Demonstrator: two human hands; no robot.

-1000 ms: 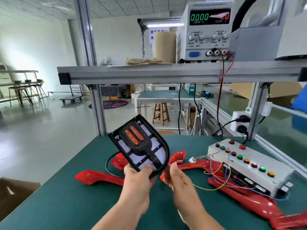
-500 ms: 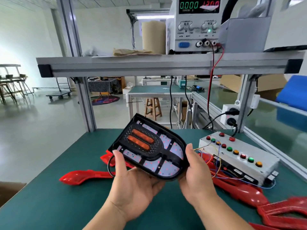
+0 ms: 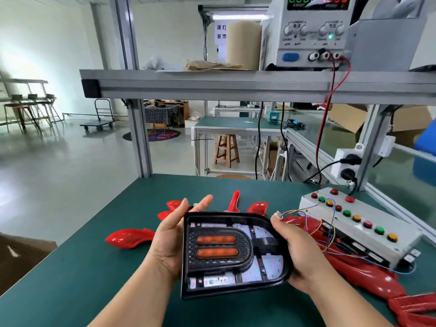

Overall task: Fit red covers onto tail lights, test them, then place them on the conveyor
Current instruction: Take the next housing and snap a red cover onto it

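Observation:
Over the green table (image 3: 70,279) I hold a black tail light (image 3: 232,253) with two orange strips, face up and without a cover. My left hand (image 3: 174,234) supports its left edge, fingers straight and pointing away. On the right edge my right hand (image 3: 297,251) grips it, thumb on the rim. Loose red covers lie behind it: one at the left (image 3: 128,238), small ones beyond the fingers (image 3: 258,206), and long ones at the right (image 3: 368,272).
A white test box (image 3: 354,223) with coloured buttons and loose wires stands at the right. A power supply (image 3: 306,31) sits on the shelf above, its red lead hanging down. A socket (image 3: 346,164) is on the right post. A cardboard box (image 3: 18,256) sits left of the table.
The tail light has turned from tilted to level and come closer to me. My left hand moved from under it to its left edge, fingers straightened.

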